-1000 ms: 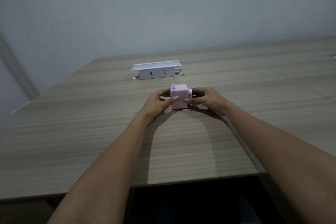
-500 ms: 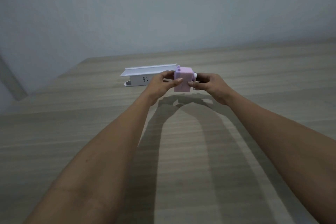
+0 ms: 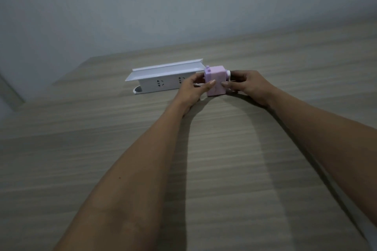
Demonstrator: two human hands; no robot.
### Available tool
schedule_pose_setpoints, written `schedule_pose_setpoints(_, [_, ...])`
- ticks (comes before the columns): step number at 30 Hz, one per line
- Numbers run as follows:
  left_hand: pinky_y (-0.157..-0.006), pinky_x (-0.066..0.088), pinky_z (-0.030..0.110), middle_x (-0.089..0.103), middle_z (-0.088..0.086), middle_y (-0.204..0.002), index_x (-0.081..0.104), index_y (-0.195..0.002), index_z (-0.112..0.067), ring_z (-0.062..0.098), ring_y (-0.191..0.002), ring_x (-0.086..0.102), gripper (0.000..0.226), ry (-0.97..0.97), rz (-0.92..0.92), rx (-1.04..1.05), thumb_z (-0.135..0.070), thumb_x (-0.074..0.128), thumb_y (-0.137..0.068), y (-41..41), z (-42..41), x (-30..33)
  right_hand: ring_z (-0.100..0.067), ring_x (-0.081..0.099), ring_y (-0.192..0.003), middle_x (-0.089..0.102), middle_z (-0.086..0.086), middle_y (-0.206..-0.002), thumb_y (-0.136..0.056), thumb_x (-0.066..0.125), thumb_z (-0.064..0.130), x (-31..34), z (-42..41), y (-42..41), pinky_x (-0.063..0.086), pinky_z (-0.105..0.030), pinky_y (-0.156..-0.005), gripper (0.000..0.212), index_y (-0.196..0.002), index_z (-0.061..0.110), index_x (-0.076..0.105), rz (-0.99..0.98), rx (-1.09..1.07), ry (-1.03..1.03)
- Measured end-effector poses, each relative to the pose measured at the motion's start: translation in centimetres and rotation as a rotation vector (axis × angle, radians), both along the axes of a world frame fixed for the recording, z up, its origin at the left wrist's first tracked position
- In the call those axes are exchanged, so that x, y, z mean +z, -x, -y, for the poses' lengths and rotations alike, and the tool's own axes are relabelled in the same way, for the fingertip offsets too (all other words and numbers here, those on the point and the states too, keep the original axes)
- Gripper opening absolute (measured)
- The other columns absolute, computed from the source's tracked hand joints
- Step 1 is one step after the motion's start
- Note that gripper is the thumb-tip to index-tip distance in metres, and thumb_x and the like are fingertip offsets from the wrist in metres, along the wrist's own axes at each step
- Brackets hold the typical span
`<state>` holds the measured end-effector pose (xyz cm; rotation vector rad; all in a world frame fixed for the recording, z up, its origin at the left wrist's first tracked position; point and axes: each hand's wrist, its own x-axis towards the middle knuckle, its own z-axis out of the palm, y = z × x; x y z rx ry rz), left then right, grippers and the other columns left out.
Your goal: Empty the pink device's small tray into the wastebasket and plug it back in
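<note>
Pink device (image 3: 215, 82) pinched between left hand (image 3: 193, 89) and right hand (image 3: 247, 85); judged light, rigid plastic; flat sides suit each grip.

One pink device (image 3: 215, 80), one white socket box (image 3: 163, 76), two hands.

Two bare forearms are showing, with no sleeves, and the left hand (image 3: 190, 89) and right hand (image 3: 247, 85) are wearing no gloves.
</note>
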<state>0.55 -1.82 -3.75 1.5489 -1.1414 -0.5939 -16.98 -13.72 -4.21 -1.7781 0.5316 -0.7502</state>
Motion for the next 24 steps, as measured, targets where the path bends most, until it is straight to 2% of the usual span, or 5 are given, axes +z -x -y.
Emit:
schedule_pose_setpoints(4, [-0.079,0.053,0.017,0.062,0.006,-0.131,0.054,-0.144,-0.008,0.016,-0.106,0.062,0.061,-0.024,0.015,-0.011,-0.020,0.076,-0.089,-0.2,0.2,-0.3,-0.009,0.071,-0.085,0.074,-0.014,-0.110,-0.087,0.074,0.002,-0.2,0.1,-0.1,0.056,-0.019,-0.076,0.043,-0.130,0.000,0.066,-0.041,0.001,-0.012])
schedule_pose_setpoints(9, [-0.107,0.048,0.037,0.043,0.012,-0.153,0.034,-0.156,-0.010,0.027,-0.134,0.051,0.093,-0.067,-0.004,0.081,-0.039,0.081,-0.082,-0.2,-1.2,0.1,-0.023,0.065,-0.120,0.067,-0.014,-0.131,-0.081,0.081,0.005,0.3,-1.2,0.7,0.056,-0.030,-0.097,0.064,-0.140,-0.002,0.056,-0.064,-0.056,-0.010])
schedule_pose_setpoints(12, [-0.096,0.050,0.033,0.046,0.011,-0.145,0.037,-0.154,-0.012,0.025,-0.127,0.055,0.084,-0.078,0.055,0.148,-0.051,0.070,-0.088,0.0,-3.4,1.6,-0.022,0.054,-0.133,0.056,-0.011,-0.145,-0.082,0.083,0.026,1.6,-2.7,1.4,0.046,-0.038,-0.110,0.086,-0.151,-0.001,0.040,-0.132,-0.180,0.066])
schedule_pose_setpoints(14, [-0.091,0.047,0.030,0.047,0.013,-0.144,0.040,-0.152,-0.011,0.025,-0.126,0.054,0.075,-0.074,0.151,0.169,-0.050,0.064,-0.093,0.2,-5.3,3.1,-0.023,0.054,-0.133,0.054,-0.012,-0.148,-0.088,0.075,0.038,2.8,-4.2,1.8,0.045,-0.039,-0.110,0.081,-0.151,0.001,0.041,-0.160,-0.238,0.150])
schedule_pose_setpoints(24, [-0.114,0.027,0.046,0.042,0.013,-0.148,0.051,-0.147,-0.016,0.032,-0.140,0.042,0.062,-0.271,0.745,0.369,-0.056,0.044,-0.099,3.4,-16.4,4.9,-0.025,0.046,-0.139,0.049,-0.008,-0.152,-0.102,0.041,0.053,4.7,-14.4,4.1,0.027,-0.046,-0.109,0.057,-0.143,0.016,0.053,-0.550,-0.402,0.829])
